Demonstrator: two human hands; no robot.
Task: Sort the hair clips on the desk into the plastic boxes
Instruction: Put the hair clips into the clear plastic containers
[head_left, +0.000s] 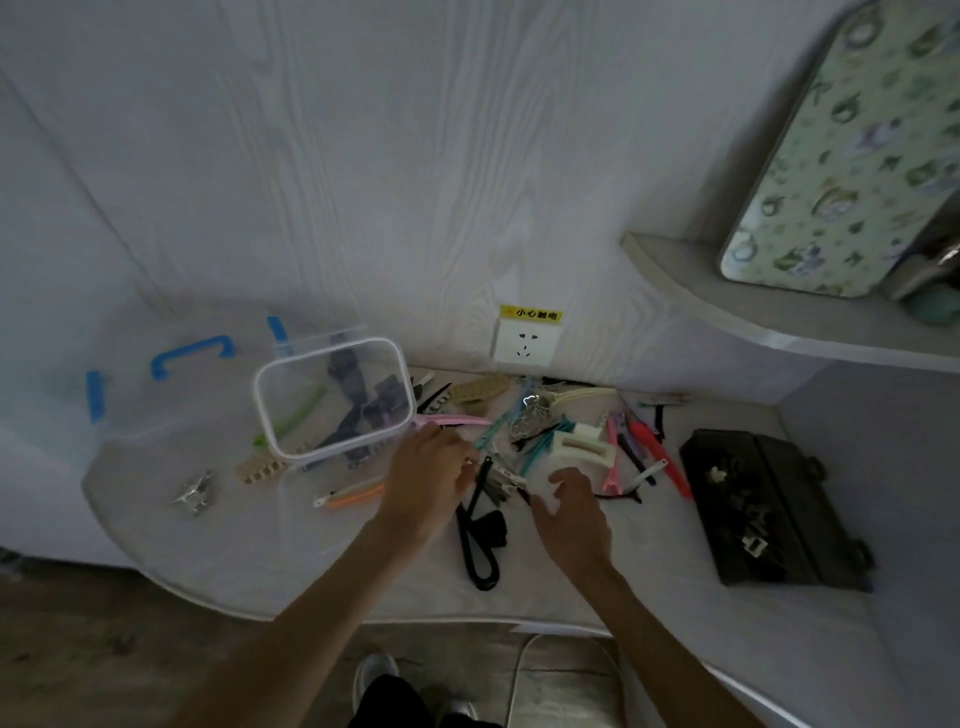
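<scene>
Both hands worked mid-table: the left hand (426, 467) had its grip pinched on something small in the heap of hair clips (550, 436), which sprawled from the wall socket (525, 340) towards the front edge; the right hand (569, 512) hovered just beside, fingers loosely curled on nothing. One small clear box (332, 397) (dark clips inside) stood left, one black case (769, 509) right, with bare table (649, 582) along the front.
</scene>
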